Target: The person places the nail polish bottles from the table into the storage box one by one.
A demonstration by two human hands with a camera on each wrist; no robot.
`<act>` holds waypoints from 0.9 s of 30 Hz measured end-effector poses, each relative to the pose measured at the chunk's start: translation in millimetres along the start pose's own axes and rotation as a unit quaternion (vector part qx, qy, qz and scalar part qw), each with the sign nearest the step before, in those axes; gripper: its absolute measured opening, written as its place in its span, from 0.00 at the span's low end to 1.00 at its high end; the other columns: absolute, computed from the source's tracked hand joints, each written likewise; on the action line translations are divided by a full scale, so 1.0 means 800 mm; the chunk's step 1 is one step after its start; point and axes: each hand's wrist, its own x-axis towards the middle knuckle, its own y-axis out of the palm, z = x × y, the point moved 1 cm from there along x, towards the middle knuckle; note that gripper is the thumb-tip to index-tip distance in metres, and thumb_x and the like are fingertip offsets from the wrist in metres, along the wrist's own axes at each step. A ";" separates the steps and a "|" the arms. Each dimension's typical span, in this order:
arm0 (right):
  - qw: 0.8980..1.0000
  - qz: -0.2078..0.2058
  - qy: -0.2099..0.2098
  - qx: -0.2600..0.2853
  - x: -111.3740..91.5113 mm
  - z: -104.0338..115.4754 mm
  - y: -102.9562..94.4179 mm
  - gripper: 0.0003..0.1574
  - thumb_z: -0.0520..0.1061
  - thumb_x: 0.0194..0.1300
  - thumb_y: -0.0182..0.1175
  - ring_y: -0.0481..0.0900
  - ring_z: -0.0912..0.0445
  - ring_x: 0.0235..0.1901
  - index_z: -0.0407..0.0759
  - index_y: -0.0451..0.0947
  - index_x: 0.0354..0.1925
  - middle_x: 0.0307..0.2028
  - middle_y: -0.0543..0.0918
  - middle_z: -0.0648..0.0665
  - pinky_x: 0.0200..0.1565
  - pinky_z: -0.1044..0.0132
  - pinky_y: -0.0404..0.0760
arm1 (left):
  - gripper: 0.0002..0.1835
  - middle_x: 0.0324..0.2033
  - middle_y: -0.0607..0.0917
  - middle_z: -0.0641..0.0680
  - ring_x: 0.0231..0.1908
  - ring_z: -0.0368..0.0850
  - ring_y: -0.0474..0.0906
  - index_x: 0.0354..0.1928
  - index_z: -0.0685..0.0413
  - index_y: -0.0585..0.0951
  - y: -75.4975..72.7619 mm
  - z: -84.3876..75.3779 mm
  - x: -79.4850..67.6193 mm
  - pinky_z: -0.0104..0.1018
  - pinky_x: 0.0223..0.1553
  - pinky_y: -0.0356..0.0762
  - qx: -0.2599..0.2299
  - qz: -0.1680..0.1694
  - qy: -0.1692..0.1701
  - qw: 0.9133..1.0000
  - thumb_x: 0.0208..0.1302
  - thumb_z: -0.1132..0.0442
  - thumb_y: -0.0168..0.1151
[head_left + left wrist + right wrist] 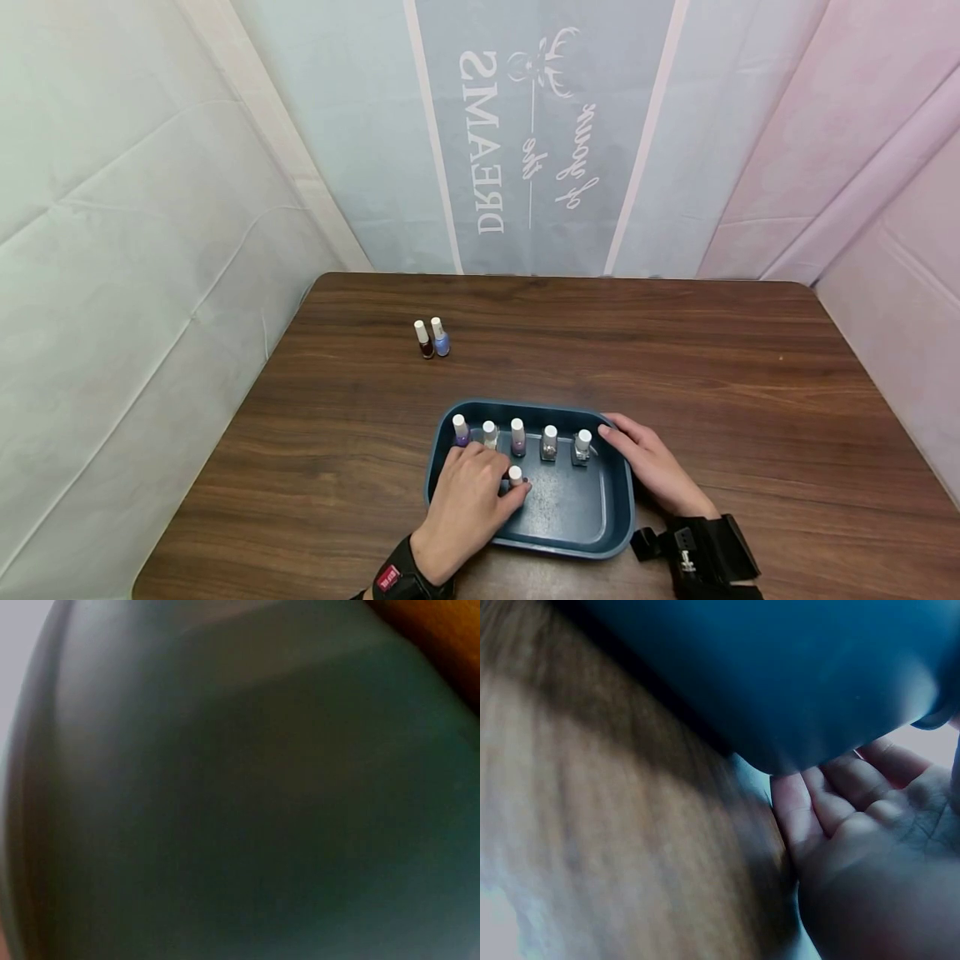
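In the head view a blue tray point(555, 552) holds a row of several nail polish bottles with white caps along its far side, among them a purple bottle point(461, 431) and a clear one point(582, 447). Reaching over the tray's left part, my left hand point(467, 492) pinches a white-capped nail polish bottle point(515, 476) between thumb and fingers; its lower part is hidden. My right hand point(660, 471) grips the tray's right far corner, thumb at the rim. The right wrist view shows its fingers point(855, 780) against the tray's outer wall point(780, 675). The left wrist view is dark and blurred.
Beyond the tray, a dark red nail polish bottle point(425, 343) and a light blue one point(441, 340) stand side by side on the brown wooden table point(712, 375). Pale fabric sheets point(360, 125) hang behind the table and at both sides.
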 end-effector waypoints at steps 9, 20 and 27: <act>1.000 0.002 0.004 -0.002 -0.001 0.000 -0.001 0.30 0.58 0.73 0.48 0.76 0.56 0.49 0.41 0.68 0.64 0.57 0.76 0.37 0.48 0.69 0.76 | 0.13 0.26 0.85 0.43 0.31 0.38 0.74 0.25 0.45 0.83 0.002 0.000 -0.001 0.35 0.36 0.67 0.005 -0.004 0.000 1.000 0.55 0.45 0.68; 1.000 0.000 0.005 -0.008 0.001 -0.002 -0.002 0.31 0.59 0.73 0.48 0.75 0.54 0.51 0.42 0.68 0.64 0.58 0.76 0.37 0.49 0.69 0.76 | 0.13 0.26 0.85 0.43 0.31 0.37 0.74 0.26 0.45 0.83 0.003 -0.001 -0.001 0.35 0.35 0.67 0.002 0.003 -0.004 1.000 0.55 0.45 0.68; 1.000 0.001 0.006 -0.006 0.001 -0.002 -0.002 0.31 0.59 0.73 0.48 0.75 0.54 0.51 0.42 0.68 0.64 0.58 0.76 0.37 0.49 0.69 0.76 | 0.13 0.27 0.85 0.43 0.31 0.37 0.74 0.26 0.45 0.83 0.003 -0.002 -0.002 0.34 0.35 0.66 0.002 0.009 -0.008 1.000 0.54 0.45 0.69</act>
